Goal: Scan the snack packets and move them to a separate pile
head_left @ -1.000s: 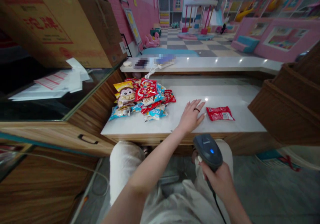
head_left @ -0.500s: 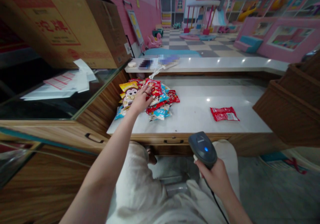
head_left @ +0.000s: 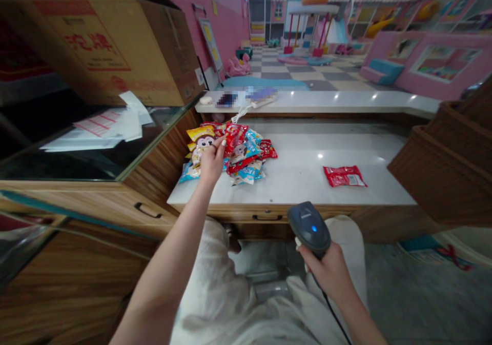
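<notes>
My left hand is at a heap of snack bags on the white counter. Its thumb and fingers are pinched together at the left edge of a red snack bag. Beside it lies a yellow snack bag with a monkey face, partly covered by the hand. Blue-and-white snack bags make up the lower part of the heap. In my right hand is a dark barcode scanner with a blue light, held above my lap, its cable trailing down. A separate red snack bag lies flat on the right.
A big cardboard box and white papers sit on the glass-topped cabinet at left. A phone and a white cable are on the raised ledge. Brown woven baskets stand at right.
My left hand, spread flat over the bags before, has drawn back slightly and closed its fingers at the red bag's edge. The scanner stays in my right hand, nearly still.
</notes>
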`<state>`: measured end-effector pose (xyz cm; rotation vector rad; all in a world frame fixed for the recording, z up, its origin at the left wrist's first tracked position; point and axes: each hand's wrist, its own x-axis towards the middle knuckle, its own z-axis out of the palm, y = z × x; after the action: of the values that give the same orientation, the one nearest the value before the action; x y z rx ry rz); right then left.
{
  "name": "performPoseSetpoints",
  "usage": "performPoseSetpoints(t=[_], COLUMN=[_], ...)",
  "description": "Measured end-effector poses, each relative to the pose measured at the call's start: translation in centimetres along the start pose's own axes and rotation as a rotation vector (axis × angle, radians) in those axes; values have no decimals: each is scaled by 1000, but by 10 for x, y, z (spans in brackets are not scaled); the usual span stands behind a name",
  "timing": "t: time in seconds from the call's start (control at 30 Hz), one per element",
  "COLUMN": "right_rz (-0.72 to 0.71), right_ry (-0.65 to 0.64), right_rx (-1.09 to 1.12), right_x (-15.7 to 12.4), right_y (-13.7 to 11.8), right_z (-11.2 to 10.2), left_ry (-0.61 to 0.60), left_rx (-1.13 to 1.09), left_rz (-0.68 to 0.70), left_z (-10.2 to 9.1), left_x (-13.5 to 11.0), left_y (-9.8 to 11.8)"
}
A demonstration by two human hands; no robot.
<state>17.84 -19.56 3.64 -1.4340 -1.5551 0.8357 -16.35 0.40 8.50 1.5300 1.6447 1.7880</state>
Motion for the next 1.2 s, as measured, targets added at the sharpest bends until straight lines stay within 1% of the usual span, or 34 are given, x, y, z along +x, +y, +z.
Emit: performPoseSetpoints(t=[0.07,0.1,0.17,0.23,0.3,0.33,0.4,0.5,0.63,0.73,0.9,1.1,1.2], right_rz=[11,20,31,30,28,28,30,19,32,36,5,-14,3], right_ry=[-22,-33,-34,-29,-25,-28,-41,-64,-121,-162,-155,-159,-173], right_rx=[17,21,22,34,44,49,57,72,88,116,128,99,109], right_x=[0,0,-2,-4,-6,-7,-8,-10,-13,-13,-8,-4,-4], right_y=[-2,-2,0,3,5,5,4,-2,-16,-26,-37,-40,-37], right_z=[-1,0,1,4,7,8,10,13,18,20,20,17,18], left_ry=[111,147,176,203,203,184,103,5,1,-1,-43,-28,-51], left_rx=[-217,-361,-652,-852,-957,-985,-1007,-972,-881,-852,-820,-790,-802], left_rz=[-68,-130,-330,-536,-709,-773,-852,-857,-805,-817,-847,-849,-837], left_z=[3,5,8,11,12,13,14,19,26,29,29,31,32], left_x=[-28,-45,-79,-111,-136,-147,-162,-178,-189,-191,-191,-193,-192], left_y=[13,19,29,34,36,37,38,40,41,40,39,33,32])
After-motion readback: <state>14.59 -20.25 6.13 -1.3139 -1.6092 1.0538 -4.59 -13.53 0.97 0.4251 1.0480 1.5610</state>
